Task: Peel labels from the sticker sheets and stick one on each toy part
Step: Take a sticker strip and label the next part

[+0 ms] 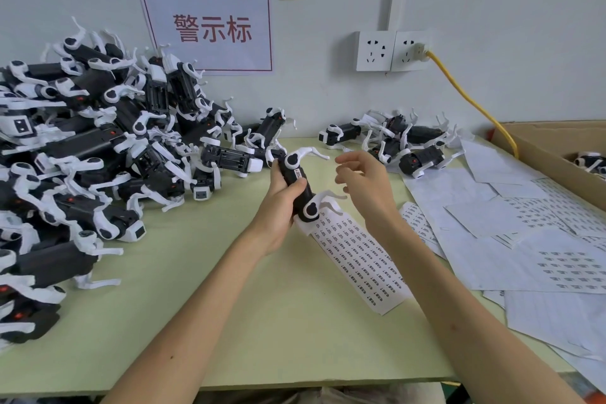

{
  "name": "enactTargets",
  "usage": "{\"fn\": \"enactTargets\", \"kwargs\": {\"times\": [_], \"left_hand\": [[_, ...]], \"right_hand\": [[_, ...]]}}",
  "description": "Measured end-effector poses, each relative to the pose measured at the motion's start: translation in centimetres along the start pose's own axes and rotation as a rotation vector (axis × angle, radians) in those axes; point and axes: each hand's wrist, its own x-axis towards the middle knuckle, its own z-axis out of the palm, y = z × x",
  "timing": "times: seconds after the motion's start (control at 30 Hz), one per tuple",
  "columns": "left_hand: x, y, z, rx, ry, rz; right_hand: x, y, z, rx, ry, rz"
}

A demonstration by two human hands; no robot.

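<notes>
**Pale-green counter, one toy part up in the hand**

Pale-green counter point(262, 321) fills the lower frame, white wall point(492, 10) behind it. Big heap of black-and-white toy parts point(98, 147) crowds the left side, stacked right up against the wall. Over on the right, loose white sheets point(492, 223) lie spread and overlapping, some with blocks of small printed labels, and a cardboard box point(541, 144) sits at the right edge. A smaller cluster of parts point(393, 141) lies at upper centre-right, near the wall. Up on the wall there's a red-bordered sign point(210, 26), then twin sockets point(392, 51) with a yellow cable point(472, 102) running down to the right.

Centre frame now: a long sticker sheet point(360, 259) lies flat on the counter, angled toward the lower right. Above its top end, the left hand point(278, 207) is wrapped round a toy part point(296, 180), thumb across the black body, holding it off the counter. A small label point(299, 174) shows on that body. The right hand point(364, 180) hovers just beside it, fingers loosely curved, nothing visible in them.
</notes>
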Motion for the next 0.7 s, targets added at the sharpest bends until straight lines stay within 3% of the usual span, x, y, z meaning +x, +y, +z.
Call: {"fn": "enactTargets", "kwargs": {"times": [0.13, 0.3, 0.43, 0.57, 0.7], "left_hand": [[-0.4, 0.6, 0.2, -0.039, -0.070, -0.067], [-1.5, 1.7, 0.5, -0.043, -0.212, -0.150], [-1.3, 2.0, 0.1, -0.010, -0.089, -0.297], [-0.6, 1.6, -0.8, -0.032, 0.011, -0.418], [-0.6, 1.6, -0.7, -0.052, 0.153, -0.336]], "right_hand": [[0.6, -0.3, -0.6, 0.124, -0.043, 0.039], [1.2, -0.5, -1.9, 0.066, -0.326, 0.124], [0.9, -0.7, -3.6, 0.017, -0.620, 0.157], [0.8, -0.6, -4.1, -0.017, -0.710, 0.139], [1.3, 0.3, -4.7, -0.067, -0.746, 0.245]]}}
